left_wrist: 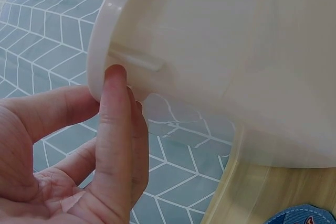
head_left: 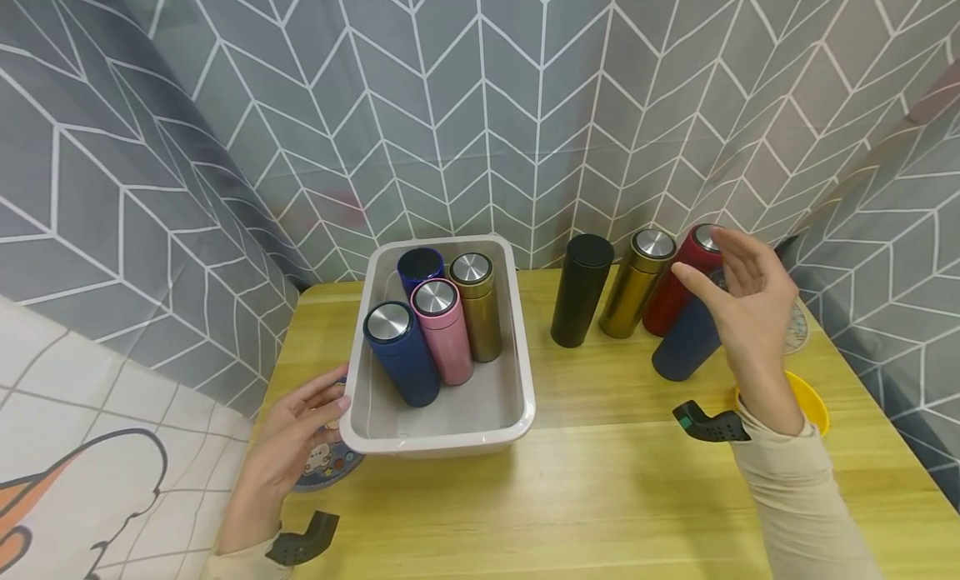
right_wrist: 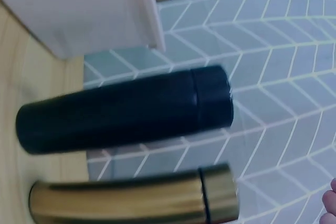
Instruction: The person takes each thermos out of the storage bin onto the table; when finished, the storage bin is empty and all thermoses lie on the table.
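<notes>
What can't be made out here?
Head view:
part of the blue bottle outside the tub, behind the right hand
part of the yellow thing, behind the right wrist
most of the purple bottle, behind the pink bottle and navy bottle
Left wrist view: tub interior, behind its wall
Right wrist view: most of that hand, past the right edge

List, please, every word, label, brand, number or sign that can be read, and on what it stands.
No text can be read: the bottles in the bin and the other bottles beside it show none.
Whether the round mat near the left hand bears letters cannot be told.
</notes>
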Available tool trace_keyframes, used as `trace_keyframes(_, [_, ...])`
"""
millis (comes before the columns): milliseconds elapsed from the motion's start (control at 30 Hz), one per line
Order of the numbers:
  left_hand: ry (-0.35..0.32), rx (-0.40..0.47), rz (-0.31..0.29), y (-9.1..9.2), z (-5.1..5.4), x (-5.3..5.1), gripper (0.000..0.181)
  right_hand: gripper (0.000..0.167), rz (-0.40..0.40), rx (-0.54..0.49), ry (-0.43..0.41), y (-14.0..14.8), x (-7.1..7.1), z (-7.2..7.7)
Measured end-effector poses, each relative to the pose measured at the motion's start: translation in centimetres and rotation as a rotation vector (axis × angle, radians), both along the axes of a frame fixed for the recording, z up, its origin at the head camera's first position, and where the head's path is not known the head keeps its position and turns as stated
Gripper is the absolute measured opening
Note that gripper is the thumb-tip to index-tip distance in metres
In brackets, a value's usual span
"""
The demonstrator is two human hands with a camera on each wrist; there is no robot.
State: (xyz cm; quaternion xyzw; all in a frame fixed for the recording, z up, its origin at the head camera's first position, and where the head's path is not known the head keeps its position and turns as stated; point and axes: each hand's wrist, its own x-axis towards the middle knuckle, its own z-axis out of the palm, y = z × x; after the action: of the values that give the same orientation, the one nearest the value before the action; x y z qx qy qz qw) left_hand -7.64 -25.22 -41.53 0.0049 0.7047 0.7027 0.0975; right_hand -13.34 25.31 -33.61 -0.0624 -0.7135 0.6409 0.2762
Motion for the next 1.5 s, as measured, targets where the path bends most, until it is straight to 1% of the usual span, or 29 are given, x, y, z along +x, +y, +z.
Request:
trace_keyframes(100, [0.002, 0.004, 0.006, 0.1, -0.1, 0.1, 0.048, 0.057, 0.047, 0.021, 0.007, -1.1, -0.3, 0.4])
trace_keyframes(233, [-0.002, 0.006, 0.018, 0.1, -0.1, 0.1, 0.047, 0.056, 0.123, 0.051, 0.008, -2.8, -1.0, 0.6])
trace_keyframes(367, [0.0, 0.004, 0.01, 0.0, -0.1, 0.0, 0.048, 0.055, 0.189, 0.098, 0.001, -4.9, -1.6, 0.8])
trace_keyframes(533, [0.014, 0.007, -0.001, 0.1, -0.2, 0.0, 0.048, 0.054, 0.268, 0.115, 0.014, -7.5, -2.5, 0.8])
trace_keyframes(667, [0.013, 0.005, 0.001, 0.1, -0.2, 0.0, 0.048, 0.054, 0.333, 0.109, -0.004, -8.8, -3.5, 0.7])
trace_keyframes(900, [0.002, -0.006, 0.007, 0.1, 0.0, 0.1, 0.049, 0.054, 0.443, 0.038, -0.086, -10.8, -5.4, 0.3])
trace_keyframes(1067, [0.0, -0.013, 0.004, 0.1, 0.0, 0.1, 0.05, 0.053, 0.525, -0.017, -0.113, -12.3, -6.5, -0.5])
trace_keyframes(1300, [-0.008, -0.023, 0.009, 0.1, 0.0, 0.1, 0.05, 0.056, 0.648, -0.09, -0.164, -14.4, -7.6, -1.8])
trace_keyframes(1500, [0.002, -0.01, 0.005, 0.2, 0.1, 0.2, 0.05, 0.06, 0.699, -0.179, -0.213, -15.5, -8.3, -2.6])
